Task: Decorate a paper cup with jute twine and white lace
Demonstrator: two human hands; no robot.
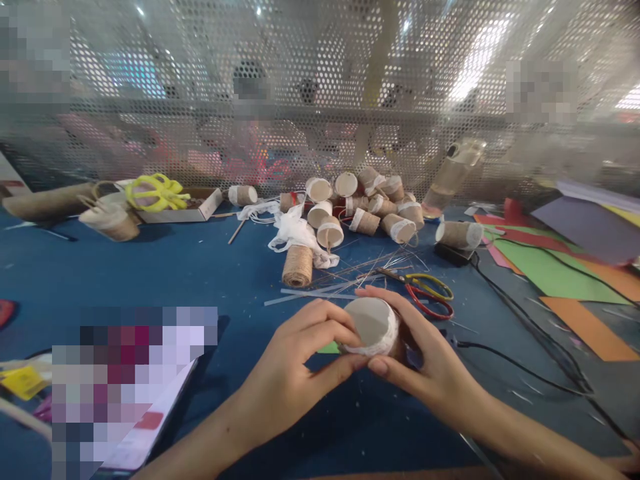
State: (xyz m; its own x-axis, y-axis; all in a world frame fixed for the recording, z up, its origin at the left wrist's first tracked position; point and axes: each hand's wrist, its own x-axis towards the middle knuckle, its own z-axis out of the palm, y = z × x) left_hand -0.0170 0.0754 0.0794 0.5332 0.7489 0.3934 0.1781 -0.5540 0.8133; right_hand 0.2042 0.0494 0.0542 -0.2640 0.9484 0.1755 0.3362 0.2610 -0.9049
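White-trimmed cup (370, 327) gripped btwn both hands

Got the cup nr the front-centre of the blue tabletop (240, 280), mouth tilted up twd me; can't tell if its base touches down. My L hand (315, 347) pinches the near-L part of the rim, fingertips dipping into the mouth, thumb outside. My R hand (425, 350) clasps the R side, thumb at the front, fingers round the back. Small green patch (329, 347) shows just under the L edge.

Straight ahead: scissors (409, 280) w/ one yellow & one red handle, thin wires & translucent sticks (300, 293) strewn alongside. Just past those, a twine spool (298, 265) touching a crumpled white plastic bag (295, 230). Behind, a heap of similar brown-&-white cups (365, 221), facing all ways.

Far R: clear bottle (453, 175), leaning; another cup on its side (459, 235) by a black box (450, 255); green paper (555, 270) & orange paper (593, 330) w/ black cable (520, 367) nearby.

Far L: cardboard tube (47, 202), handled basket (115, 223), yellow strip bundle (160, 193) over a shallow white box (175, 215). Nr L: flat device (150, 420), mostly pixelated. Perforated metal screen (320, 80) spans the back.
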